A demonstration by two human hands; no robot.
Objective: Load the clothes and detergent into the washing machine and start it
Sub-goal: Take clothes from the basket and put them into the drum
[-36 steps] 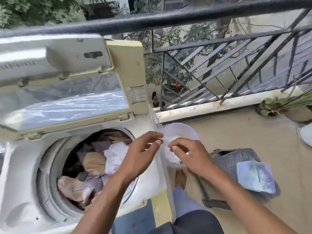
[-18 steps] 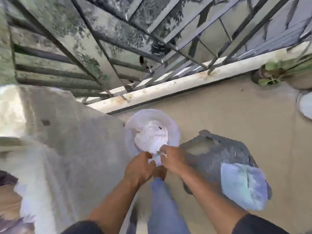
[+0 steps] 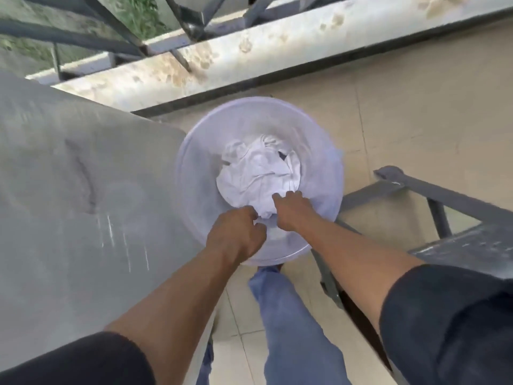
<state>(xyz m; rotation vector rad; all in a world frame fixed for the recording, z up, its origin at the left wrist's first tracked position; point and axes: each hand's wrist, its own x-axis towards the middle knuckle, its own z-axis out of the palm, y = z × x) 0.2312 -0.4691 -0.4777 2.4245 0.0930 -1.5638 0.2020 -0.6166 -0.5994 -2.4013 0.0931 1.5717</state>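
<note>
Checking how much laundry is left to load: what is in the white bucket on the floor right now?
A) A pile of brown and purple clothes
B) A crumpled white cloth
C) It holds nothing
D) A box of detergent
B: a crumpled white cloth lies in the white bucket, with the left hand and right hand both reaching into it at the cloth's near edge.

Beige tiled balcony floor [image 3: 416, 115] in daylight, edged by a stained white concrete curb [image 3: 249, 48] carrying dark metal railing bars [image 3: 125, 37]; greenery [image 3: 138, 18] shows beyond them.
</note>
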